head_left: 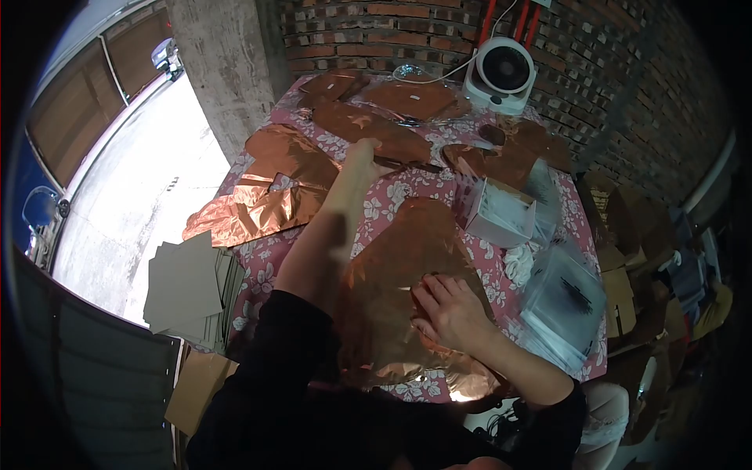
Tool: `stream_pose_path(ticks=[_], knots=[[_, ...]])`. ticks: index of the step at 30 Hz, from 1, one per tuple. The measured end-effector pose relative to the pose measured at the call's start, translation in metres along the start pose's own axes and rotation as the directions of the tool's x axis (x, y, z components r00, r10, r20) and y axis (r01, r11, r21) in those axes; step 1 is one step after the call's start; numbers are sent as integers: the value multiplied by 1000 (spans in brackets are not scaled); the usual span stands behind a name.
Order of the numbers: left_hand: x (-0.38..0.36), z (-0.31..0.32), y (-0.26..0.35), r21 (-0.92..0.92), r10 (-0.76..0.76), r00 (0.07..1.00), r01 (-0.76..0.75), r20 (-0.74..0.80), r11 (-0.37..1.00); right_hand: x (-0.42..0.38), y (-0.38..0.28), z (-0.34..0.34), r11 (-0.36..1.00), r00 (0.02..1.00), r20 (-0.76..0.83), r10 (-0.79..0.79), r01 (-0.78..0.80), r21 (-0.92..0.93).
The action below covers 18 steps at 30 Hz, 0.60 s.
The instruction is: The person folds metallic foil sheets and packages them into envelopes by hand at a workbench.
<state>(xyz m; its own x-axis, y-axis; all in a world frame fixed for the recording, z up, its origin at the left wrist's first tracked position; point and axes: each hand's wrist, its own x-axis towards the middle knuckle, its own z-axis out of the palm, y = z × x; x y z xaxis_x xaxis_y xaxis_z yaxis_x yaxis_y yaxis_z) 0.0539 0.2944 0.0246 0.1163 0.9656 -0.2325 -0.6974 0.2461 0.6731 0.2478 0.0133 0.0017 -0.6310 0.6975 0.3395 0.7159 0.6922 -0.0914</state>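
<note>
A large copper-coloured foil piece point(399, 251) lies across the near middle of the table. My right hand point(450, 312) rests on it with bent fingers, thumb and fingertips gripping a bit of the foil. My left hand point(363, 160) reaches to the far side, closed at a dark, narrow item point(411, 165) whose kind I cannot make out. Just beyond it lies another copper-coloured piece point(372, 131). Left of my forearm, a crumpled shiny foil piece point(290, 168) is spread out.
Grey card sheets point(184, 286) are stacked at the left edge. On the right are a white open box point(501, 211), a white cloth bundle point(518, 265) and clear plastic bags point(565, 298). A white fan point(501, 74) stands at the back, before the brick wall point(611, 70). Cardboard boxes point(619, 301) lie beyond the right edge.
</note>
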Motion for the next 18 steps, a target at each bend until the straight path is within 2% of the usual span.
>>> stream_pose_path(ticks=[2,5,7,8,10,12,14,15,17,18], knots=[[3,-6,-14,-68,27,999,-30,-40,997,11,8,-2,999,1000,-16,2,-1,50],[-15,-5,-25,-14,29,991,-31,-129,999,37,37,7,996,996,-43,82,-81,29],[-9,-15,-33,-85,1,998,-7,-70,996,64,58,14,994,968,-232,100,-109,-25],[-5,-20,-37,-153,-23,1000,20,-15,988,78,68,18,994,968,-233,97,-107,-31],[-15,-21,-39,-179,-45,999,44,-3,983,105,84,28,981,918,-397,-1,-76,-178],[-20,-18,-35,-201,-69,998,68,1,977,128,92,40,982,909,-416,-10,-69,-174],[-23,-14,-34,-205,-32,999,30,-6,978,145,97,54,985,902,-432,-11,-64,-159],[-28,-9,-33,-204,-33,999,30,-14,979,153,100,60,979,922,-387,-14,-66,-192],[-39,-1,-27,-81,-60,988,49,-140,996,163,99,67,974,940,-342,-13,-66,-216],[-33,-6,-28,-75,-61,987,51,-146,996,166,97,68,962,949,-314,-18,-69,-263]])
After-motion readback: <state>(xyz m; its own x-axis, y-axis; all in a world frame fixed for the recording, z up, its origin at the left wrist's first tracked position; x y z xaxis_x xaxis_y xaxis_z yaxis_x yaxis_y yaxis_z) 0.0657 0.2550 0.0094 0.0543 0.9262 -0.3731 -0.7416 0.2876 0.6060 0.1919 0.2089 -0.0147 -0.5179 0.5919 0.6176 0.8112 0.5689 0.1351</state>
